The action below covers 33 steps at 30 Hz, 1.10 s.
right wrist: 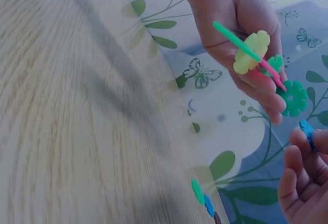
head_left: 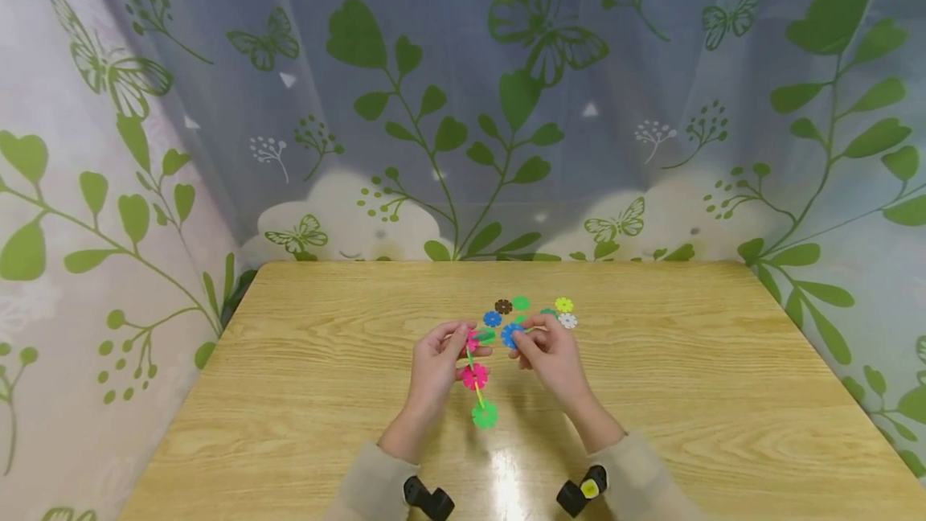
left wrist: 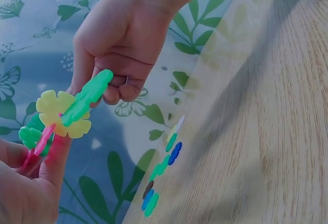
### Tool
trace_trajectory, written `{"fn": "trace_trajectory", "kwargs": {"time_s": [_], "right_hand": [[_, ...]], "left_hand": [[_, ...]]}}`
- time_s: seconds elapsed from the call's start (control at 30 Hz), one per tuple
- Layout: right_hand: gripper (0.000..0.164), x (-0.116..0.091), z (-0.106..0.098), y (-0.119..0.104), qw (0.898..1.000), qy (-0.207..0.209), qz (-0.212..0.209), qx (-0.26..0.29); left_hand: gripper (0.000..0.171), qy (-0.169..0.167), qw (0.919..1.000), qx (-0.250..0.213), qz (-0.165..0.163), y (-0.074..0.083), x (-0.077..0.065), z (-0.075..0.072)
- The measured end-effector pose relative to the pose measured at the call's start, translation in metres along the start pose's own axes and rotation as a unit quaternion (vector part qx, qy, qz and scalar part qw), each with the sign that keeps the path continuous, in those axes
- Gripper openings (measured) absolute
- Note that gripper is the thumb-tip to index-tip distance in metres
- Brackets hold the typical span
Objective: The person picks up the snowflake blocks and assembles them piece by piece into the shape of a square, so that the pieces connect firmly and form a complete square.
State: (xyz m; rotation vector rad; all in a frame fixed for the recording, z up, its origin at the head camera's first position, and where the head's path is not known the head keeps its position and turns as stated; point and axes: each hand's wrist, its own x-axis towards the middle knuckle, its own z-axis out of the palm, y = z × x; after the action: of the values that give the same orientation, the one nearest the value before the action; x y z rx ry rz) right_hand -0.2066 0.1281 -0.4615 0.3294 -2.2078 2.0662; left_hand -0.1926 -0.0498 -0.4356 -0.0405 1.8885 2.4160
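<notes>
Both hands working above the table [head_left: 289, 392], a disc chain on the left and a single disc on the right.
Left hand [head_left: 432, 368] is pinching the linked chain of notched discs [head_left: 475, 377], its grip closing on the upper end; pink, yellow and green pieces are hanging below. Right hand [head_left: 560, 364] is pinching a blue disc [head_left: 510, 335] edgewise, holding it just beside the chain, not touching. Beyond, loose discs are lying on the table: brown [head_left: 503, 307], yellow [head_left: 564, 305], white [head_left: 567, 320], others blue and green.
</notes>
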Motion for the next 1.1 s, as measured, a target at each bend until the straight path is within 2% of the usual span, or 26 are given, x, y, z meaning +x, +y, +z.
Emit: {"fn": "trace_trajectory", "kwargs": {"time_s": [0.27,0.5,0.77,0.97,1.1], "right_hand": [[0.016,0.002,0.01,-0.004,0.999,0.028,0.019,0.023],[0.016,0.003,0.016,-0.007,0.998,0.047,0.019,0.032],[0.018,0.003,0.022,-0.004,0.999,0.048,0.019,-0.012],[0.018,-0.003,0.025,-0.022,0.999,0.017,-0.01,-0.037],[0.017,-0.007,0.025,-0.033,0.999,0.005,-0.023,-0.041]], "left_hand": [[0.027,0.004,0.9999,-0.008,-0.008,0.003,-0.001,0.002],[0.03,0.007,0.9996,-0.028,0.002,-0.022,0.013,-0.002],[0.032,0.015,0.9998,0.014,0.005,-0.022,0.011,0.001],[0.035,-0.018,0.9975,0.068,0.009,-0.022,0.01,0.002],[0.04,-0.051,0.9951,0.084,0.016,-0.02,0.009,0.0]]}}
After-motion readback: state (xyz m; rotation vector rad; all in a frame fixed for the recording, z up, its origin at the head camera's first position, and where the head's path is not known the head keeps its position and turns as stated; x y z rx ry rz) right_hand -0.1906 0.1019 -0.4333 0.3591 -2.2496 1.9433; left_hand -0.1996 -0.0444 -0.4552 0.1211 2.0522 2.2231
